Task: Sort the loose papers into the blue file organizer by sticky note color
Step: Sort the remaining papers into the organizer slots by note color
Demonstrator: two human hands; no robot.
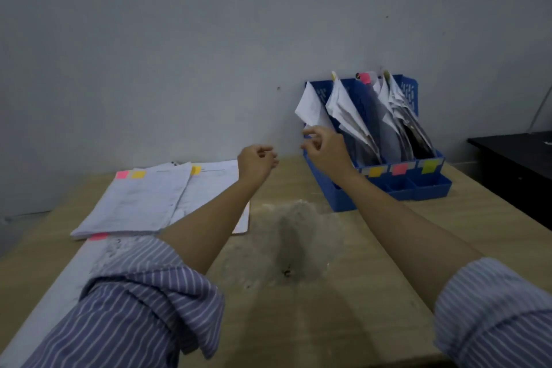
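The blue file organizer (pixel 430 185) stands against the wall at the back right, its slots labelled with yellow, pink and green sticky notes and filled with leaning papers. A white sheet (pixel 309 104) leans in its leftmost slot. My right hand (pixel 325 148) hovers just below that sheet with fingers loosely spread, holding nothing. My left hand (pixel 257 160) hangs in the air to the left of it, fingers loosely curled and empty. The loose papers (pixel 140 200) lie in a pile on the table's left, with pink and yellow notes at their top edge.
The wooden table (pixel 298 308) has a worn grey patch in its middle. A grey wall runs behind it. A black desk (pixel 519 164) stands at the far right. A pink note (pixel 98 236) pokes out under the pile's near edge.
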